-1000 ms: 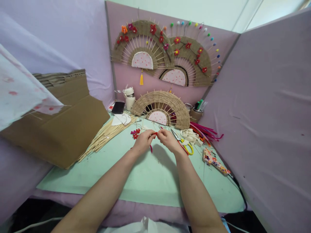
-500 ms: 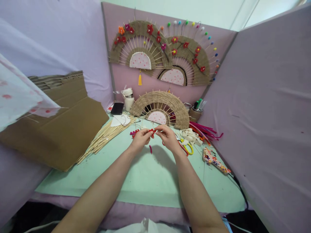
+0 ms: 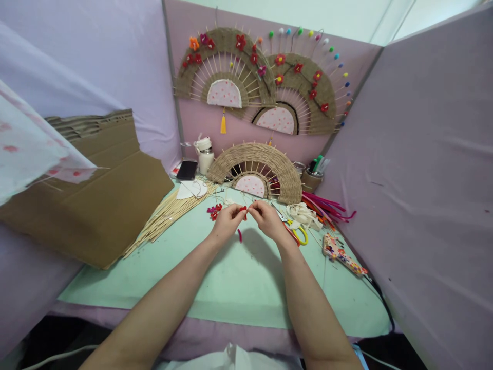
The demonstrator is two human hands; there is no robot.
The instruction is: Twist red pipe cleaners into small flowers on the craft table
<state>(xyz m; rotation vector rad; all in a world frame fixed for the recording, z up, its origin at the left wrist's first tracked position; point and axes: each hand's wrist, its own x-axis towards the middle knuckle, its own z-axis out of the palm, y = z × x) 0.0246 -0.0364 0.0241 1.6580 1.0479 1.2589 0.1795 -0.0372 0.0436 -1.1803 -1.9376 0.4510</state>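
My left hand [image 3: 228, 222] pinches a small red pipe-cleaner flower [image 3: 244, 212] between thumb and fingertips, above the mint-green table cover. Close against its right side, my right hand [image 3: 266, 218] is closed in a pinch at the flower's edge; the fingers partly hide the piece. Left of my left hand lie finished-looking red and magenta pipe-cleaner flowers [image 3: 214, 210]. A short magenta pipe-cleaner piece [image 3: 239, 235] rests on the cover below my hands. Behind them stands a twine-wrapped half-round fan [image 3: 256, 150] with thin sticks and a dotted centre.
Right of my hands are scissors [image 3: 302, 235], off-white strips [image 3: 304, 215], bundled pipe cleaners [image 3: 327, 203] and a patterned glue gun [image 3: 342, 255] with a black cord. Thin sticks [image 3: 165, 221] and cardboard [image 3: 100, 205] are at left. A bottle [image 3: 205, 156] and phone [image 3: 187, 170] stand behind.
The view has shifted slightly. My fingers have turned the red flower a little, and less of it shows between my hands. Both hands stay close together.
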